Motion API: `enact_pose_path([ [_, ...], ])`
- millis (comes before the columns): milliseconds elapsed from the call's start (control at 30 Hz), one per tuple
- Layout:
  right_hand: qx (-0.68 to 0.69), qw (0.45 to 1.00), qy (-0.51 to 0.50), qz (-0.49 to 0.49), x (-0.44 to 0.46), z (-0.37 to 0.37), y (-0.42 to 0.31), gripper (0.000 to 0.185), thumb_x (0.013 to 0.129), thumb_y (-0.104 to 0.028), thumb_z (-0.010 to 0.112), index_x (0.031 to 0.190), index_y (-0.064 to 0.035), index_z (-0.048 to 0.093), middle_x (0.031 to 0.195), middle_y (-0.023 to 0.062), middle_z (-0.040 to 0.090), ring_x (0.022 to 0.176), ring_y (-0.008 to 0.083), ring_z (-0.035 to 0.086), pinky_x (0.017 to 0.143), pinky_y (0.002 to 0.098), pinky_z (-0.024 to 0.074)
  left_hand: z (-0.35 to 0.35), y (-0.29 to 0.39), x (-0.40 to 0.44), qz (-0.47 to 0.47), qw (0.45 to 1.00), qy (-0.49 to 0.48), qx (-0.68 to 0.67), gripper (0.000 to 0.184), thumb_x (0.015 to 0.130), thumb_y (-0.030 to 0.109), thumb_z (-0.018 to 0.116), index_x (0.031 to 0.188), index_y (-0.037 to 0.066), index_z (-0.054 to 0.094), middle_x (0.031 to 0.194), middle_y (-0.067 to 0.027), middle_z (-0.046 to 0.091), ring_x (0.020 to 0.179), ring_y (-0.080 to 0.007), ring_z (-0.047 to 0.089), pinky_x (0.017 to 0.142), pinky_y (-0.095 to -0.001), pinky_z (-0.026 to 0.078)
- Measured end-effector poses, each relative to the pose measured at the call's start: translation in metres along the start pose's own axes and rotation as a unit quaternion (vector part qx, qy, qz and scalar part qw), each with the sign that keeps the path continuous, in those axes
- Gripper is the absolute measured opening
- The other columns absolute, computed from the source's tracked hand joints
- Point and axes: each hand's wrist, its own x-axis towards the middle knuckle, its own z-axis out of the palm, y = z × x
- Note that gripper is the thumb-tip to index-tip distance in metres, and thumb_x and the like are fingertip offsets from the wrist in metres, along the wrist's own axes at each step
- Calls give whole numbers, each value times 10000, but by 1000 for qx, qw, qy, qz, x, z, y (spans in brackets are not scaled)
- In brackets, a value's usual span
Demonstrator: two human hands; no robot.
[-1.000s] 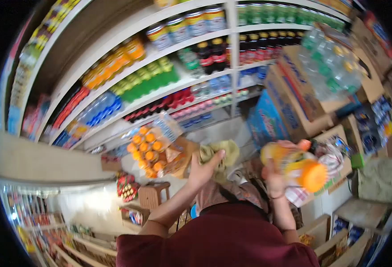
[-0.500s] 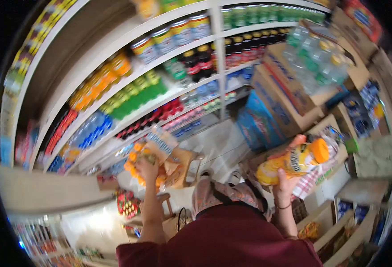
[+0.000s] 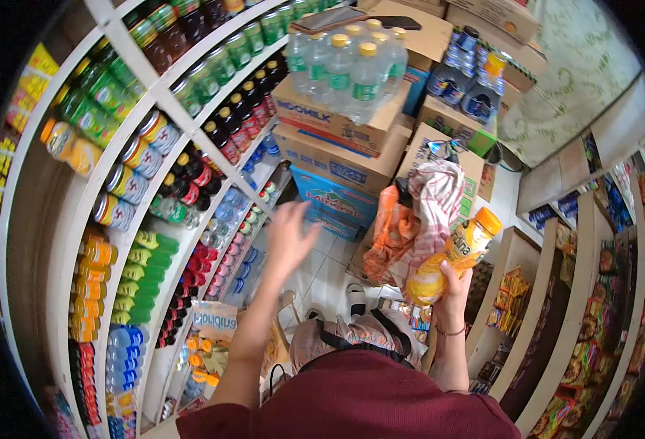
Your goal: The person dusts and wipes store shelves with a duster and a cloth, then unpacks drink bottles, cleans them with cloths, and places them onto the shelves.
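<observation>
My right hand [image 3: 452, 282] grips an orange juice bottle [image 3: 450, 256] with a yellow-orange label and an orange cap, tilted with its cap up to the right. My left hand [image 3: 293, 238] is raised in front of the shelves, slightly blurred, its fingers apart and nothing visible in it. Below my left forearm, several orange-capped bottles [image 3: 199, 358] stand beside a torn carton piece [image 3: 215, 320] marked Floridina. One similar orange bottle [image 3: 71, 146] sits on an upper shelf at the left.
Curved white shelves [image 3: 163, 91] full of drinks run along the left. Ahead are stacked cartons [image 3: 330, 146] topped with clear bottles [image 3: 365, 80]. A checked cloth [image 3: 436, 197] and an orange cloth [image 3: 392, 234] lie beside the right hand's bottle. Snack racks [image 3: 557, 285] line the right.
The view has turned to the right. My left hand has left the orange-capped bottles and risen toward the stacked cartons. My right hand still holds its bottle.
</observation>
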Motion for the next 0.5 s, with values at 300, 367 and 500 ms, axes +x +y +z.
enact_pose_path([
  [300,-136,990,-22,32,32,-19,8,342,703,-79,708,988,17,546,895,54,612,775,121,583,699,260,473,108,84,22,233,950,-199,-53,442,644,113,664,1069,89,546,1224,-145,402,1139,-323,370,847,-446,423],
  [367,-178,982,-44,46,40,-27,18,328,694,-87,715,958,35,565,883,61,621,765,115,583,689,258,473,105,74,26,234,943,-193,-137,352,664,68,639,1010,65,572,1090,-127,490,1015,-292,452,797,-399,436],
  [500,-180,982,-21,62,46,-37,33,304,689,-86,715,929,43,581,855,74,629,725,118,590,656,259,479,74,66,38,115,927,-216,-283,188,705,60,637,886,19,606,885,-113,543,797,-239,522,750,-316,428],
])
